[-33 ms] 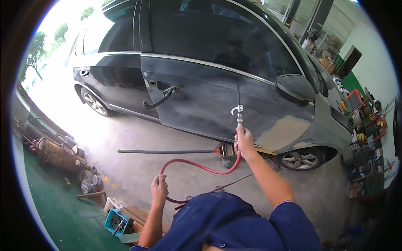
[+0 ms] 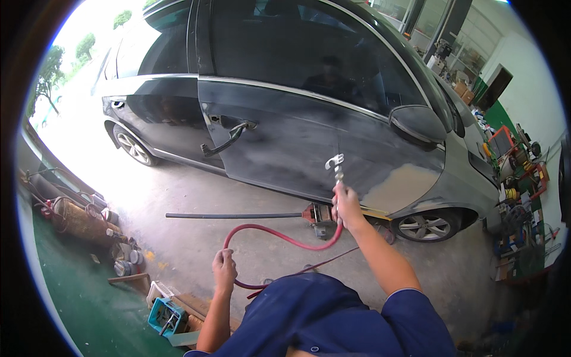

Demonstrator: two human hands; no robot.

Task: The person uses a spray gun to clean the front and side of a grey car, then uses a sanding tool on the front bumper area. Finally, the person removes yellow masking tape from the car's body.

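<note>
My right hand [image 2: 346, 202] is closed round the upper end of a red air hose [image 2: 279, 234]. From the top of that fist rises a silver metal air blow gun [image 2: 336, 166] with a hook-shaped part, tilted, in front of the car's front door. Lower down, my left hand [image 2: 224, 265] grips the same hose, which loops between both hands. The dark car door [image 2: 285, 134] has dull, sanded-looking grey areas and a beige patch [image 2: 399, 189] near the front wheel. Its door handle [image 2: 229, 140] hangs out at an angle.
On the floor by the sill lies a red jack [image 2: 318, 215] with a long dark bar [image 2: 235, 215]. A rusty cylinder [image 2: 80, 215] and several cans are at left, with a blue basket [image 2: 163, 315] nearer me. Cluttered shelves [image 2: 523, 196] line the right. The side mirror [image 2: 416, 124] juts out.
The blow gun's head has turned and dipped slightly in my right hand. My left hand has shifted a little to the left with the hose.
</note>
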